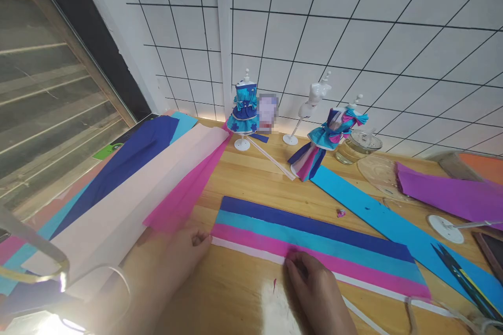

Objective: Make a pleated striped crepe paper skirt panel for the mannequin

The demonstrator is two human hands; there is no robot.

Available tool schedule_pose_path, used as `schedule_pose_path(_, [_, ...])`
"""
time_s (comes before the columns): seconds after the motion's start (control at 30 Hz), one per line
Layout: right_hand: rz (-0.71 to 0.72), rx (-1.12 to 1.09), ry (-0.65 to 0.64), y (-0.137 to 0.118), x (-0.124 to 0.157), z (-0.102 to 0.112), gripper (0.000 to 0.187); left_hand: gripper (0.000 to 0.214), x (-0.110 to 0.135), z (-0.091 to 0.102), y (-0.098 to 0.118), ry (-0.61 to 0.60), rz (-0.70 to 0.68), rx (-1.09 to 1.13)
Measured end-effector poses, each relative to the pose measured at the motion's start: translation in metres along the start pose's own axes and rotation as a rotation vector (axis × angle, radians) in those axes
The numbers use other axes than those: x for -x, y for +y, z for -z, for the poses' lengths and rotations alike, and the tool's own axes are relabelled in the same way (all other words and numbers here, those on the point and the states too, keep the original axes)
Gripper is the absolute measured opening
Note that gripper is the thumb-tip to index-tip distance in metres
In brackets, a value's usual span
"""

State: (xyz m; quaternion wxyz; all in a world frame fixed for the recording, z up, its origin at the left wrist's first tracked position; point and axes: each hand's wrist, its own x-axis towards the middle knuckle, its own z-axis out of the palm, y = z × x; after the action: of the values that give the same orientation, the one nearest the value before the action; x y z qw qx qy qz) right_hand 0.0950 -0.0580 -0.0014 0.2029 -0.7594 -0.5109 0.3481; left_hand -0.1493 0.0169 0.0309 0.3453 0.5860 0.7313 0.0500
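A striped sheet (314,241), thin like crepe paper or cloth, lies flat on the wooden table in bands of navy, light blue, pink and white. My left hand (188,254) pinches its near left corner between thumb and finger. Farther along the same near edge, my right hand (314,282) has its fingertips pressed together on the white band. A narrow white strip (363,316) runs out from beside my right hand toward the bottom of the view. A small red scrap (274,285) rests on the table between my hands.
Long coloured sheets (129,188) cover the left side. Behind stand a blue-dressed mini mannequin (245,107), a bare one (314,97) and a multicoloured one (334,133). To the right are a glass cup (357,146), a blue strip (365,207), purple sheet (448,191) and dark pointed tool (459,272).
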Motion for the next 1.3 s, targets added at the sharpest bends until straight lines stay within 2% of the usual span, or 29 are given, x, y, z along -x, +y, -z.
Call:
schedule_pose_path(0.07, [0.004, -0.002, 0.009, 0.001, 0.000, -0.001, 0.028, 0.027, 0.001, 0.001, 0.002, 0.001, -0.007, 0.000])
schedule_pose_path(0.27, [-0.001, -0.014, 0.004, 0.001, 0.000, -0.001, 0.027, 0.027, 0.001, 0.002, 0.000, 0.116, -0.012, -0.049])
schedule_pose_path(0.47, [0.010, -0.015, 0.015, 0.000, -0.002, 0.000, 0.027, 0.027, 0.001, 0.004, 0.000, 0.090, 0.006, -0.102])
schedule_pose_path(0.67, [0.024, -0.009, 0.015, 0.003, -0.003, 0.000, 0.029, 0.024, 0.008, 0.011, 0.017, 0.020, 0.023, -0.030])
schedule_pose_path(0.77, [0.037, -0.009, 0.019, 0.004, -0.004, -0.001, 0.029, 0.025, 0.010, 0.014, 0.024, -0.012, 0.053, -0.079])
schedule_pose_path(0.87, [0.051, -0.002, 0.020, 0.004, -0.004, -0.001, 0.029, 0.024, 0.009, 0.012, 0.017, 0.010, 0.017, -0.092])
schedule_pose_path(0.97, [0.061, -0.004, 0.043, 0.005, -0.005, 0.000, 0.029, 0.019, 0.003, 0.007, 0.001, 0.077, -0.050, -0.045])
schedule_pose_path(1.03, [0.067, -0.005, 0.044, 0.006, -0.006, 0.000, 0.030, 0.017, -0.002, 0.003, -0.010, 0.086, -0.103, -0.003])
schedule_pose_path(1.1, [0.073, 0.000, 0.030, 0.007, -0.007, 0.000, 0.029, 0.018, -0.006, 0.000, -0.016, 0.077, -0.092, 0.010])
schedule_pose_path(1.3, [0.094, 0.007, 0.045, 0.007, -0.008, 0.001, 0.027, 0.020, -0.001, -0.003, -0.010, 0.092, -0.146, 0.003])
